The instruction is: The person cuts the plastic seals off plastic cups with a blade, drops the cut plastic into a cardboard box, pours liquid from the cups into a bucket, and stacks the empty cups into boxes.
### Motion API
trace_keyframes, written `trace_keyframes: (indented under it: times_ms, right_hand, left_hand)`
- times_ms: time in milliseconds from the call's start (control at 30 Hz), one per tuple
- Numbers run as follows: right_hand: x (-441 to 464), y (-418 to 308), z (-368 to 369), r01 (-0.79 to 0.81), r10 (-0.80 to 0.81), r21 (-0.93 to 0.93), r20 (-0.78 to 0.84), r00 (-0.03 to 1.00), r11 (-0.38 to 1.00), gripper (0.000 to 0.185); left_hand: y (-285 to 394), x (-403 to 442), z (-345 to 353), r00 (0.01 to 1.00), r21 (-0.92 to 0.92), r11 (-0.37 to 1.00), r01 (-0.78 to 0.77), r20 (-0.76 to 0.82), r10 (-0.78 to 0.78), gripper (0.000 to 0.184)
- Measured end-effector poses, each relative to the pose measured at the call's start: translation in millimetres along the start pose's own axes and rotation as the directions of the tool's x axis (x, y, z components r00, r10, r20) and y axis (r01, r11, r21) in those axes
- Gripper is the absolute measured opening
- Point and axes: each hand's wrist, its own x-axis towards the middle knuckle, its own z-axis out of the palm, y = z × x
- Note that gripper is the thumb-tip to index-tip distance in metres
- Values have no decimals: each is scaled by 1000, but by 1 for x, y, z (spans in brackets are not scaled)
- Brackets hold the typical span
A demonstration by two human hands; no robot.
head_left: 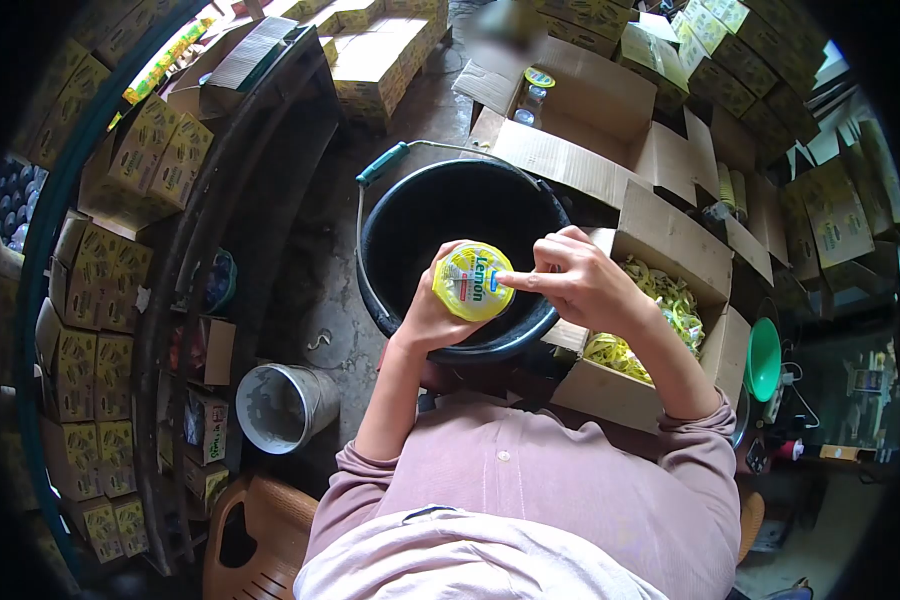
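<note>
A lemon-labelled container, held over the bucket

From where I stand, the person is holding a round container (477, 282) above the near half of a black bucket (420, 210), its lid turned up so that the word "Lemon" shows. The left hand (432, 318) wraps around its side from the bucket's left, the fingers closed to about the container's own width and the top left free — a grip that seems chosen to steady it while the other hand works on the lid.

The right hand (592, 282) comes in over the bucket's right rim. Its index finger reaches out, the tip at the lid's edge and apparently touching it, while the other fingers fold in. Whether anything is tucked inside that curl, I can't tell.

Just right of the bucket stands an open carton (665, 235) heaped with yellow strips (660, 300), probably set there to be within easy reach of the right hand. Beyond the bucket, a larger cardboard box (595, 90) lies open, with a clear jar (532, 100) upright near its left side. A grey pail (318, 395) sits to the bucket's lower left — near, but not touching. The bucket's handle (382, 163) stands up along its far left side, out of the hands' way.
</note>
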Motion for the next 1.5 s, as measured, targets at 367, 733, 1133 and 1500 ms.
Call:
trace_keyframes:
  times_ms: [367, 733, 1133, 1500]
  right_hand:
    - [-24, 15, -25, -34, 37, -72, 44, 998, 997, 49]
    - [-7, -17, -10, -425, 454, 158, -340, 824, 891, 30]
    - [16, -51, 37, -482, 497, 137, -350, 794, 866, 32]
    - [18, -54, 35, -477, 480, 87, -305, 823, 874, 33]
  left_hand:
    - [-4, 1, 2, 999, 161, 986, -46, -9, 48, 56]
    - [-12, -2, 3, 992, 217, 974, -60, -93, 81, 65]
    - [-5, 5, 3, 973, 180, 982, 61, -229, -19, 68]
    - [-4, 4, 3, 969, 159, 983, 86, -242, -46, 68]
